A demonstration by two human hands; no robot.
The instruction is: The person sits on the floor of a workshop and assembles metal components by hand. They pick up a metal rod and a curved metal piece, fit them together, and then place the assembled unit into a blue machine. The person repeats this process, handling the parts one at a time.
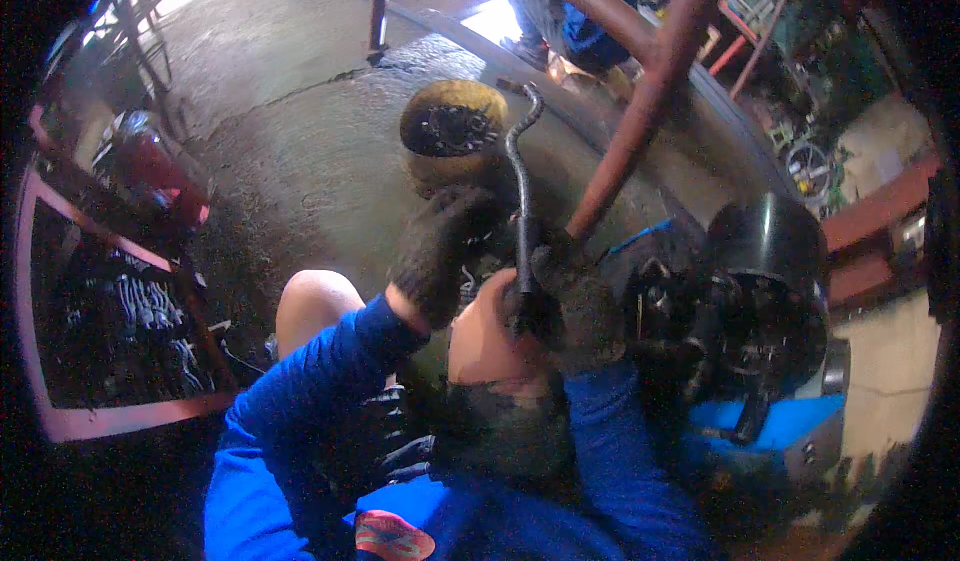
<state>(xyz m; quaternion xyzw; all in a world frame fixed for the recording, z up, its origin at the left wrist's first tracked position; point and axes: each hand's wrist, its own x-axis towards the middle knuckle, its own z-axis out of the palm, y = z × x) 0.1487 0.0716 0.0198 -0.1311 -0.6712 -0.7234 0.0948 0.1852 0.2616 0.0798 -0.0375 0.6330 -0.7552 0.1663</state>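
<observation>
My right hand (580,306), in a dark work glove, closes around the black lower end of a bent, dark grey rod-like tool (519,176). Its shaft rises away from me and curves near the far end. My left hand (440,251), also gloved, is beside it above my knees, with its fingers curled. What those fingers hold, if anything, is lost in shadow. Just beyond the left hand stands a yellowish round container (425,173) with dark, small bits inside. The rod's far part lies to the right of this container in the view.
A reddish metal post (640,131) slants close to my right hand. On the left is a pink-framed rack (130,421) with metal pieces; behind it, a red rounded object (160,176). A black shiny rounded object (765,246) sits right. Ahead, a person in blue (600,11) crouches beside bright light.
</observation>
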